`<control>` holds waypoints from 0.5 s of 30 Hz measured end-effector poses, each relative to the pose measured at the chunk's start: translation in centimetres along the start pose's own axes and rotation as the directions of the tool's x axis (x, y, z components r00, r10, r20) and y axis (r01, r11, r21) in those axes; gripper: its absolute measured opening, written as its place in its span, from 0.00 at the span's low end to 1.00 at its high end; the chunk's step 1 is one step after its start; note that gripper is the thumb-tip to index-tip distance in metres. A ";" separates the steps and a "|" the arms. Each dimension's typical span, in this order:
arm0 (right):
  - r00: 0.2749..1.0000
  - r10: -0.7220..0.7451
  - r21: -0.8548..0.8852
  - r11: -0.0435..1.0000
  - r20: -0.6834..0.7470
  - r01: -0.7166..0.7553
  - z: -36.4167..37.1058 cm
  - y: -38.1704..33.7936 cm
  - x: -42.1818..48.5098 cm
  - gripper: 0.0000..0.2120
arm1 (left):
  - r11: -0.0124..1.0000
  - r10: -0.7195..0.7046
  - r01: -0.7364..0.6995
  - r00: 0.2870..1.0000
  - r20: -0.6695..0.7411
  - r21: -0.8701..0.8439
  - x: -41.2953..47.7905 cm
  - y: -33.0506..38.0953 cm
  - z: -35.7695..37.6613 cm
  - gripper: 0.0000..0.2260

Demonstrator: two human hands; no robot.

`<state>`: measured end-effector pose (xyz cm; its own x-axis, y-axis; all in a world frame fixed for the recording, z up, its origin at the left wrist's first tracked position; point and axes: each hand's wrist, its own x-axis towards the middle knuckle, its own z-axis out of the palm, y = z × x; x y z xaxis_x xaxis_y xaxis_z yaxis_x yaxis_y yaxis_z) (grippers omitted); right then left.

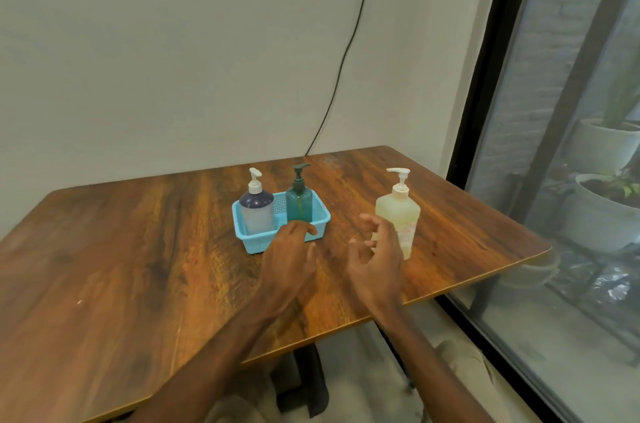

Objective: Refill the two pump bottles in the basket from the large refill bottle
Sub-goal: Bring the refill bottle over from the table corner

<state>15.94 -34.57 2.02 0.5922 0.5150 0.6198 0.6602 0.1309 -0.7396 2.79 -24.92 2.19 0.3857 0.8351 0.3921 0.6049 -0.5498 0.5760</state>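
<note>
Left hand [289,256]: reaches in from the near edge of the table [138,249]. Fingers bend down over the front rim of the basket [256,244] towards its right end; thumb lies at the outer front wall. Whether it actually clamps the rim cannot be told.
Right hand [375,263]: released, fingers spread and loosely bent, holding nothing. It sits just in front of the refill bottle [398,214] and covers part of the bottle's lower left side; contact cannot be confirmed.
Basket: light blue, perforated plastic, standing flat on the table about midway along it, nearer the far edge than the near edge.
Clear pump bottle [257,211]: upright in the left end of the basket; dark blue shoulder, white pump.
Teal pump bottle [299,202]: upright in the right end of the basket, towards its back wall; dark pump head. Both pumps are fitted.
Refill bottle: large, pale yellow, white pump fitted, upright on the table between the basket and the right edge, apart from the basket.
Cable [346,51]: black, runs down the wall to the table's far edge.
Window [554,110]: dark-framed, beyond the right edge; white plant pots [602,214] outside.
</note>
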 end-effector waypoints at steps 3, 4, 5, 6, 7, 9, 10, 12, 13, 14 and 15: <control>0.989 0.037 0.022 0.999 0.147 -0.040 2.5 -0.9 0.1 0.21 | 0.999 0.011 -0.015 0.995 -0.097 -0.046 -0.6 -1.5 -1.0 0.13; 0.984 0.055 0.022 0.998 0.172 -0.059 3.2 -1.0 0.7 0.21 | 0.998 0.021 -0.029 0.991 -0.132 -0.059 -0.7 -1.9 -1.3 0.12; 0.979 0.072 0.016 0.997 0.190 -0.076 4.0 -1.0 1.4 0.21 | 0.997 0.030 -0.040 0.988 -0.151 -0.062 -0.6 -2.4 -1.6 0.11; 0.972 0.093 0.004 0.995 0.215 -0.096 4.8 -1.0 2.2 0.21 | 0.997 0.036 -0.045 0.988 -0.147 -0.061 -0.3 -2.8 -1.8 0.12; 0.959 0.123 -0.016 0.992 0.255 -0.123 5.6 -0.9 3.3 0.22 | 0.998 0.038 -0.045 0.992 -0.124 -0.052 0.0 -3.2 -1.8 0.14; 0.914 0.184 -0.076 0.983 0.362 -0.168 7.3 -0.8 5.5 0.27 | 0.998 0.054 -0.053 0.997 -0.063 0.015 1.1 -3.9 -1.7 0.17; 0.894 0.199 -0.112 0.979 0.402 -0.168 8.1 -0.7 6.5 0.30 | 0.996 0.065 -0.063 0.997 -0.038 0.057 1.7 -4.1 -1.5 0.17; 0.874 0.197 -0.182 0.975 0.443 -0.128 9.7 -0.3 8.3 0.35 | 0.988 0.091 -0.091 0.996 0.002 0.126 2.9 -4.6 -0.9 0.17; 0.871 0.197 -0.211 0.971 0.449 -0.110 10.5 -0.1 9.0 0.37 | 0.983 0.098 -0.100 0.995 0.023 0.152 3.6 -4.8 -0.6 0.18; 0.872 0.201 -0.232 0.967 0.446 -0.104 11.3 0.1 9.6 0.38 | 0.981 0.096 -0.101 0.995 0.042 0.165 4.2 -5.1 -0.4 0.17; 0.875 0.206 -0.238 0.965 0.439 -0.108 11.9 0.3 10.0 0.39 | 0.981 0.087 -0.097 0.994 0.062 0.168 4.7 -5.4 -0.2 0.16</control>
<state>16.55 -19.28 4.85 0.4510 0.8492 0.2749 0.6834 -0.1304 -0.7183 1.19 -18.04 1.06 0.4793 0.7832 0.3960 0.6733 -0.6176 0.4065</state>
